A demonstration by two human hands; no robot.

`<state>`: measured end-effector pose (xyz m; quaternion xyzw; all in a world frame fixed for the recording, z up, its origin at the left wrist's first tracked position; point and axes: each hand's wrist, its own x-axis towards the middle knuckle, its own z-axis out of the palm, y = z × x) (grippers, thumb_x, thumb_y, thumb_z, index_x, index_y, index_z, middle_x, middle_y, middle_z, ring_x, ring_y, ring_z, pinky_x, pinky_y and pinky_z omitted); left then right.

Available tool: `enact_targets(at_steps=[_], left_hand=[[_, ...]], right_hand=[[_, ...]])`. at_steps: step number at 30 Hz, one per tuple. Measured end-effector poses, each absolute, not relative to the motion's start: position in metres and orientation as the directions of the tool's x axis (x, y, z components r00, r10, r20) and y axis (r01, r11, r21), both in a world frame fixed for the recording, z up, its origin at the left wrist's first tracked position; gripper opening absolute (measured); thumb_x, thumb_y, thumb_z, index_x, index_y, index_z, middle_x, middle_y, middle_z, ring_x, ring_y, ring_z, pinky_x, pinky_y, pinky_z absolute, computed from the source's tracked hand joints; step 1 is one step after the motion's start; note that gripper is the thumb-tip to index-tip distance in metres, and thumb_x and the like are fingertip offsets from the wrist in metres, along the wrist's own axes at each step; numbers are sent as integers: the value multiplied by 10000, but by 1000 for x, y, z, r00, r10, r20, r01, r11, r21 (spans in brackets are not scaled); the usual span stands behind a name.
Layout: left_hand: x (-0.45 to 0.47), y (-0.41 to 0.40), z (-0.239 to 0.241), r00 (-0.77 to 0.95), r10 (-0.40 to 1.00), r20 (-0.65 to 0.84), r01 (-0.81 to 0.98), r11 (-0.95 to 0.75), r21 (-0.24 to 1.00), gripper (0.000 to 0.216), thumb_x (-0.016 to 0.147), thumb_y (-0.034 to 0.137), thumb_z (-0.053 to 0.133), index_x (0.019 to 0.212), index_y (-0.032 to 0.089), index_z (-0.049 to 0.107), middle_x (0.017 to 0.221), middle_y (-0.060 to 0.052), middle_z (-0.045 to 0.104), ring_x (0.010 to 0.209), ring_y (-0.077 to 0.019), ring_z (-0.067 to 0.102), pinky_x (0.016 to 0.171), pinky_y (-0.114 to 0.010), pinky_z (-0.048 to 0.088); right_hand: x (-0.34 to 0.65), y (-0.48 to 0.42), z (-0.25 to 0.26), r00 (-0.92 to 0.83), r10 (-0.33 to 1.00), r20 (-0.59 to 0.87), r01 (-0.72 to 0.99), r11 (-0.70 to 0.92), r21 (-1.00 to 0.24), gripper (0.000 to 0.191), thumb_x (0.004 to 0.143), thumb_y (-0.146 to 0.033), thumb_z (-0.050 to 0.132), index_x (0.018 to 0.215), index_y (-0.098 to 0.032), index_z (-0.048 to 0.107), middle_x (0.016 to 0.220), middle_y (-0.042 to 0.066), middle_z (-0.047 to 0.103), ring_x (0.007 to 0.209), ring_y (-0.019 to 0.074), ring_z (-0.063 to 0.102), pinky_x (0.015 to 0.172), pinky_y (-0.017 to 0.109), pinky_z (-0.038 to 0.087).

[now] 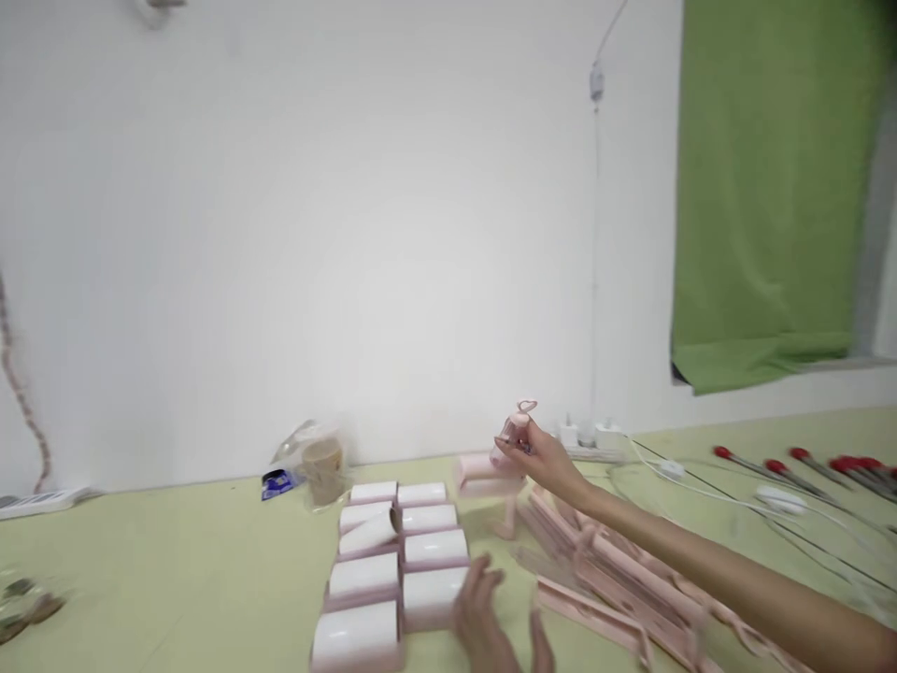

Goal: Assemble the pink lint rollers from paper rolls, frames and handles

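Note:
My right hand is raised near the wall, pinching a small pink plastic piece with a thin loop on top. Below, my left hand has its fingers apart and holds nothing, beside the rows of white-topped pink blocks. One white curved piece lies tilted across the left row. Just behind my right fingers lies another pink block, blurred. Under my right forearm are several long pink plastic strips in a loose pile.
A clear bag with a tan roll and a blue packet lie by the wall. Right of the pile are white cables, plugs and several red-ended tools. A green curtain hangs at right.

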<state>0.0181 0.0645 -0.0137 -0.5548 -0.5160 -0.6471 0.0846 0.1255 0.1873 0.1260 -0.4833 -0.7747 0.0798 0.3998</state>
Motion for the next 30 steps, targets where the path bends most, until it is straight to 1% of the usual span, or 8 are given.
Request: enact_targets(at_steps=[3,6,10,13,16,21,26,30], left_hand=[[4,47,-11,-376,595,711,544,-479,689,601,617,247,606,1136,147,320,1180,-160,415,1113,-282,411,929,-417,326],[-2,37,-14,-91,896,434,274,-397,876,798,511,303,667,1173,135,255,1149,-145,426,1066,-275,448,929,-401,332],[-3,36,-13,233,960,154,81,-177,981,597,581,285,631,1073,159,319,1003,-99,528,891,-228,549,785,-343,434],[-4,34,-3,164,978,128,200,-160,967,544,586,219,610,1065,148,362,1028,-92,531,981,-234,502,862,-338,389],[-6,28,9,4,991,137,378,-129,917,832,478,196,649,1203,112,250,1173,-126,418,1125,-262,379,959,-352,298],[-16,25,26,-127,935,331,473,-236,849,791,421,341,675,1136,142,404,1106,-117,467,1060,-305,395,944,-397,301],[-25,26,44,-275,946,169,106,-146,984,625,527,658,517,911,168,577,803,-94,600,937,-306,504,808,-385,408],[-29,17,53,-137,985,-110,-255,72,964,700,642,734,294,847,148,617,653,-98,618,763,-272,597,665,-375,452]], right_hand=[[154,122,111,-312,796,519,583,592,-557,214,799,-398,460,896,-207,465,700,-7,584,605,151,544,535,235,386],[162,76,87,-404,794,454,525,607,-597,96,777,-287,483,820,-205,459,628,-27,558,540,129,508,477,211,334],[162,59,66,-419,766,488,520,643,-562,79,725,-240,493,708,-201,427,564,-44,521,509,121,481,475,215,320],[168,63,69,-194,794,576,433,596,-676,138,734,-315,491,695,-196,434,590,-15,547,532,139,514,479,231,382],[181,66,78,44,785,618,284,583,-761,241,751,-433,484,731,-193,479,567,-1,543,513,155,530,449,252,437],[199,59,73,114,585,803,283,755,-591,247,767,-457,496,820,-218,527,680,35,589,667,190,597,563,277,508],[197,41,62,-128,455,881,219,880,-422,239,800,-338,496,1025,-261,470,851,50,631,773,185,619,661,266,506],[197,40,62,-583,409,702,240,912,-332,228,762,-337,537,983,-280,547,731,14,664,633,174,623,575,250,472]])
